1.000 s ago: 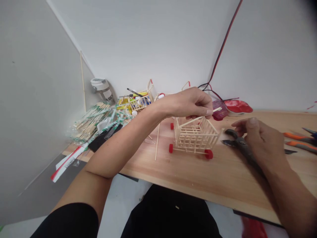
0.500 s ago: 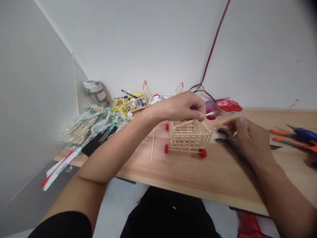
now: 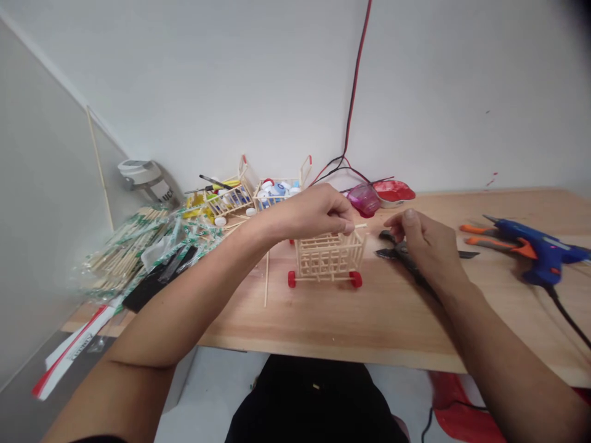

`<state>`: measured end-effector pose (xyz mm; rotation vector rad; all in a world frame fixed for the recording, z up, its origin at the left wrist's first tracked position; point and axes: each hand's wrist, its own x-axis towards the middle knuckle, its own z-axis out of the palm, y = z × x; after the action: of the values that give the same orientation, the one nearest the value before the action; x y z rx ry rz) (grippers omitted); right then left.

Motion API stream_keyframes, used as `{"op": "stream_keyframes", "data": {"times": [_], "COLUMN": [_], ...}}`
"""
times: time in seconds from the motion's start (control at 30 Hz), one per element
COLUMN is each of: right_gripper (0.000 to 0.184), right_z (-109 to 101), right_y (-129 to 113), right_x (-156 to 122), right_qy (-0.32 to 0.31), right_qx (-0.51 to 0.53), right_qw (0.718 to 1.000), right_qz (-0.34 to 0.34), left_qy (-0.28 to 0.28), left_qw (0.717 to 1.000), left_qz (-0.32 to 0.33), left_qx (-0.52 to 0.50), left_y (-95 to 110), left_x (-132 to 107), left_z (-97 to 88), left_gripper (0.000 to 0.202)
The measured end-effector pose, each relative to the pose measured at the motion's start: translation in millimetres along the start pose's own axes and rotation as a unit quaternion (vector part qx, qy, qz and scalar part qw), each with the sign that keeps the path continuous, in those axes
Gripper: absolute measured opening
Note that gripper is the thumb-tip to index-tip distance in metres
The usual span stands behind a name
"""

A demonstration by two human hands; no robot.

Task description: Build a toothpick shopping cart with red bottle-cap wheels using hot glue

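Note:
My left hand (image 3: 325, 212) is closed in a pinch on a short wooden stick (image 3: 361, 226), its pale end showing past the fingertips. The stick is at the top edge of a small shopping cart (image 3: 329, 257) made of thin sticks, with red wheels (image 3: 355, 279). Whether the stick touches the frame I cannot tell. My right hand (image 3: 427, 243) is open, thumb and fingers loosely curved, to the right of the cart. Beneath it lies a dark cutting tool (image 3: 385, 252), partly hidden by the hand and forearm.
At the right are a blue glue gun (image 3: 540, 243) and orange-grey plier handles (image 3: 501, 237). Behind stand a purple cup (image 3: 364, 200), a red-stained dish (image 3: 392, 192) and two filled stick carts (image 3: 231, 198). Bagged sticks (image 3: 124, 246) and a lidded container (image 3: 146, 181) are at left.
My left hand has brought the short stick down onto or near the cart's top right edge. My right hand stays beside the cart. The view has turned right, showing more of the glue gun.

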<state>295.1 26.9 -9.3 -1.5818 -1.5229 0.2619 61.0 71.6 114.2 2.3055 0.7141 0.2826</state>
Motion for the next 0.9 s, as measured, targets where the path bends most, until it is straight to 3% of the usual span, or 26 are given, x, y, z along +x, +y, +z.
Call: {"op": "stream_keyframes", "data": {"times": [0.3, 0.57, 0.9], "right_gripper": [0.047, 0.029, 0.018], "right_z": [3, 3, 1], "right_y": [4, -3, -11], "right_x": [2, 0, -6], "right_qy": [0.002, -0.032, -0.132], "right_qx": [-0.006, -0.004, 0.181], "right_qw": [1.0, 0.998, 0.973], "right_qz": [-0.017, -0.063, -0.059], "left_qy": [-0.002, 0.002, 0.004], "left_qw": [1.0, 0.999, 0.998], "left_qz": [0.01, 0.013, 0.014], "left_qx": [0.008, 0.043, 0.059], "left_y": [1, -1, -3], "left_x": [1, 3, 4], "left_z": [3.7, 7.6, 9.9], "left_gripper": [0.013, 0.014, 0.014]}}
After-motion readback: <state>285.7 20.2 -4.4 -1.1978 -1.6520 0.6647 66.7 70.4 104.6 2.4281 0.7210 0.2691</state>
